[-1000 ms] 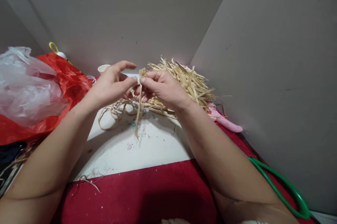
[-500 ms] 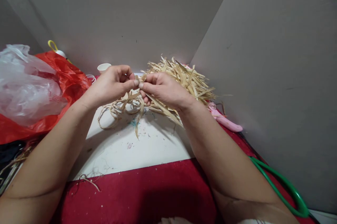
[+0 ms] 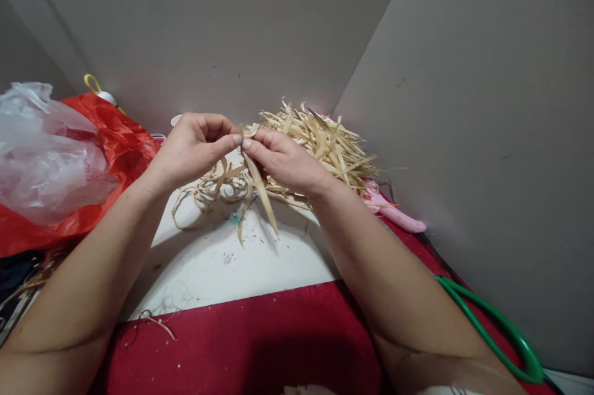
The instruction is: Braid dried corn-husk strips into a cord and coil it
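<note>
The left hand (image 3: 192, 146) and right hand (image 3: 290, 160) are together pinching pale strips (image 3: 262, 192) over the white board (image 3: 273, 268), left of the straw pile (image 3: 331, 141); the whitish bag (image 3: 49, 160) at left is showing unreadable reddish marks.

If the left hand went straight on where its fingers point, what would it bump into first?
Past the pale strips at its fingertips, the left hand would probably meet the right hand first, which faces it closely. Depth is unclear here, so I can't tell whether they are touching.
</note>
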Motion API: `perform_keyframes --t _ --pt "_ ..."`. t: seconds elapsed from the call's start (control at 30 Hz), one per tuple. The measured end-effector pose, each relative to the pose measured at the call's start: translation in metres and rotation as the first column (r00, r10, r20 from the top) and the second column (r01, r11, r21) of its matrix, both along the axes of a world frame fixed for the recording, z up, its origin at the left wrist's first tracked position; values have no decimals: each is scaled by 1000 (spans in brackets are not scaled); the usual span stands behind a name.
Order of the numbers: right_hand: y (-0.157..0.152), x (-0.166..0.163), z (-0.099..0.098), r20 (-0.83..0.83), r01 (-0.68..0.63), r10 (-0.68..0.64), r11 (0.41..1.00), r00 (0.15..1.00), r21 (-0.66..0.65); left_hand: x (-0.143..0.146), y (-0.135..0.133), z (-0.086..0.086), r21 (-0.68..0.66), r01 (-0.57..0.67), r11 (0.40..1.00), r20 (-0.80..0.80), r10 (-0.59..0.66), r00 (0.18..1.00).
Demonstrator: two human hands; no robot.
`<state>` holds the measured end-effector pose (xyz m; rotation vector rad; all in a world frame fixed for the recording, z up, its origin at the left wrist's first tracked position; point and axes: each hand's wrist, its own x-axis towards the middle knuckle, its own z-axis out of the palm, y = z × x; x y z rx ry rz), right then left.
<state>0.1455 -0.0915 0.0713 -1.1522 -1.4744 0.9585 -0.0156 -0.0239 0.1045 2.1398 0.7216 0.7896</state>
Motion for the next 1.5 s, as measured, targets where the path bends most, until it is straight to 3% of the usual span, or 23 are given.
perform_keyframes --t 0.13,0.27,0.5,0.8,0.97,1.2,1.33,1.5 --pt "1 3 -3 79 -41 34 995 996 94 0 0 0 -125 37 991 44 -32 999" --pt "3 2 -5 113 11 -40 970 993 244 1 0 0 -200 45 979 98 -26 995" --pt "2 -2 -3 161 63 -115 953 980 296 -2 4 1 -184 50 982 102 -31 994" --pt "1 5 -4 294 78 -201 921 935 381 1 6 -4 -268 55 962 181 -6 983" --pt "-3 4 1 373 70 -224 921 900 384 4 5 -7 -178 14 984 214 25 977" --pt "-5 7 4 323 76 -205 926 924 371 5 -1 -8 -4 -54 999 261 53 964" --pt "-4 -1 3 143 180 -244 917 959 356 8 -1 -10 -48 -80 996 338 92 937" --pt "-4 -14 -2 -75 286 -276 917 958 279 11 0 -12 -199 -40 979 361 111 926"
